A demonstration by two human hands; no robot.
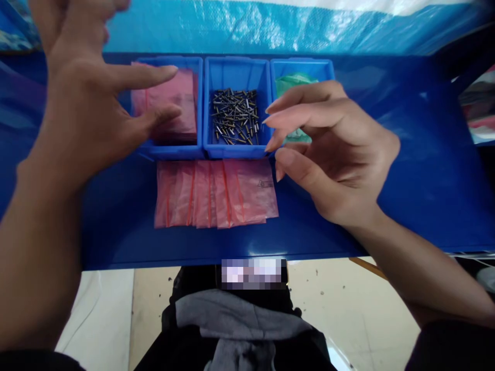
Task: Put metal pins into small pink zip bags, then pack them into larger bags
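Observation:
My left hand [93, 98] is raised over the left blue bin, thumb and forefinger apart, with nothing between them. Under it lies a stack of pink zip bags [181, 98] inside that bin [178, 152]. My right hand [332, 144] hovers in front of the right blue bin [301, 64], fingers curved and spread from the thumb, holding nothing. It partly hides a green plastic bag [296, 81] in there. Metal pop rivets [235, 116] fill the bottom of the middle blue bin [236, 151]. Several overlapping pink zip bags [216, 193] lie in a row in front of the bins.
The bins stand side by side on a dark blue table [162, 247], backed by a light blue sheet [247, 26]. Below the table's front edge are a device with a pixelated screen [253, 274] and grey cloth [240, 314] on my lap.

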